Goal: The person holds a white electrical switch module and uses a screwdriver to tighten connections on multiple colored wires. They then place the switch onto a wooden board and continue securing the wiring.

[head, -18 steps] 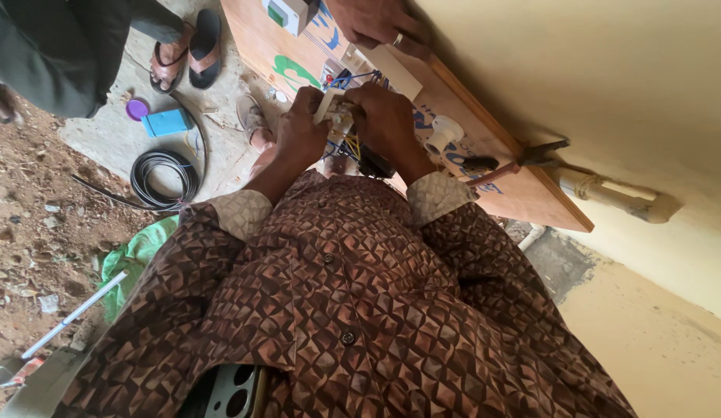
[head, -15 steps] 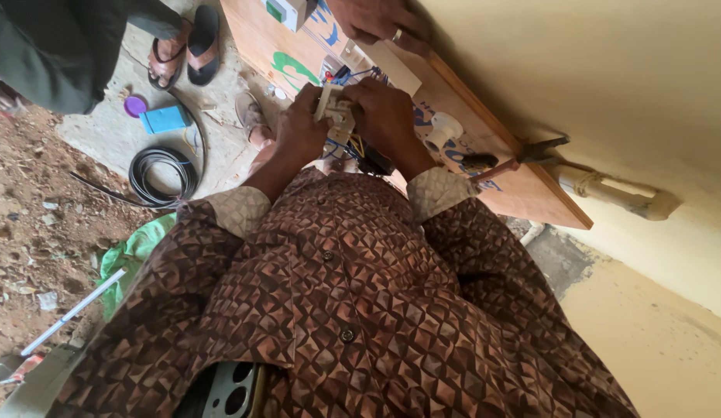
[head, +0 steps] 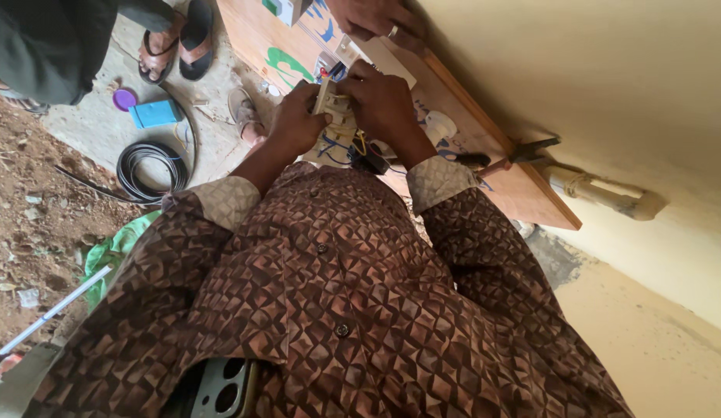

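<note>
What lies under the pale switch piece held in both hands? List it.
Under the pale switch piece gripped by the left hand and right hand: blue and yellow wires on the wooden board. The hands cover where they join.

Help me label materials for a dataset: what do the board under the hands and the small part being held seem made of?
Board: looks like wood or plywood, matte orange-brown with painted green and blue marks and a visible flat edge. Held part, gripped by left hand and right hand: probably cream moulded plastic, smooth, with coloured wires below.

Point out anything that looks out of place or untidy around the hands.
Loose coloured wires spill in a tangle from the white electrical fitting that the left hand and right hand grip. Pliers lie near the wooden board's edge.
</note>
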`<action>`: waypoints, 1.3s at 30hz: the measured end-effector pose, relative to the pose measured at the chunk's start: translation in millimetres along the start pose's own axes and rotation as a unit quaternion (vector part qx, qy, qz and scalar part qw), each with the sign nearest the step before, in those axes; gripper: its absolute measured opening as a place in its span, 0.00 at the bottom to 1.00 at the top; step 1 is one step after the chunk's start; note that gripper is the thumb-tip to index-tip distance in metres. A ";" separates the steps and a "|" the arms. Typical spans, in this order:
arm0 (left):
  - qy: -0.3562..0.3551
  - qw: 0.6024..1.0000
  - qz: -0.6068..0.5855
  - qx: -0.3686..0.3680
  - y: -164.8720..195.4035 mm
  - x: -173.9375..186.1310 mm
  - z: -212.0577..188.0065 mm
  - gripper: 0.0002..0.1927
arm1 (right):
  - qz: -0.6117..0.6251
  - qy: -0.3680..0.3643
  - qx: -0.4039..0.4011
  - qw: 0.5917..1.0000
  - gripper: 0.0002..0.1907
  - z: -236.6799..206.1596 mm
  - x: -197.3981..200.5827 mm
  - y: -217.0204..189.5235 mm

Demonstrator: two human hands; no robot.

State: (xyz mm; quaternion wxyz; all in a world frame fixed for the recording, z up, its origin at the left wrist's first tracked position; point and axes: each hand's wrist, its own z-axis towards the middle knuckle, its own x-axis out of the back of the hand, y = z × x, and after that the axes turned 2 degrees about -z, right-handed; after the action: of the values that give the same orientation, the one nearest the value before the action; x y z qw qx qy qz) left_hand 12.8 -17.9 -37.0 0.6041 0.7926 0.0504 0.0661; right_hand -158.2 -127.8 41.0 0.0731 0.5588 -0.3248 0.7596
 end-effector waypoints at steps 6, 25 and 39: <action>0.000 0.996 0.079 0.033 6.1 2.2 1.8 0.24 | 0.013 -0.012 0.004 1.000 0.10 -0.6 0.3 2.8; -0.149 0.927 -0.192 0.287 -4.8 -11.3 11.5 0.19 | 0.057 -0.137 -0.066 0.987 0.06 -22.7 -13.1 3.8; -0.087 0.969 0.107 0.203 -6.0 -17.6 27.6 0.19 | 0.001 -0.130 -0.052 0.990 0.08 -18.8 -10.3 15.3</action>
State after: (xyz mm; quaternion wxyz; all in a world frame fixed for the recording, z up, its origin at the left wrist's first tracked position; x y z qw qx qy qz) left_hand 0.0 -45.4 -50.7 0.4219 0.9022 -0.0751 0.0491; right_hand -176.8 -126.3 22.4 0.0578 0.6478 -0.3711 0.6628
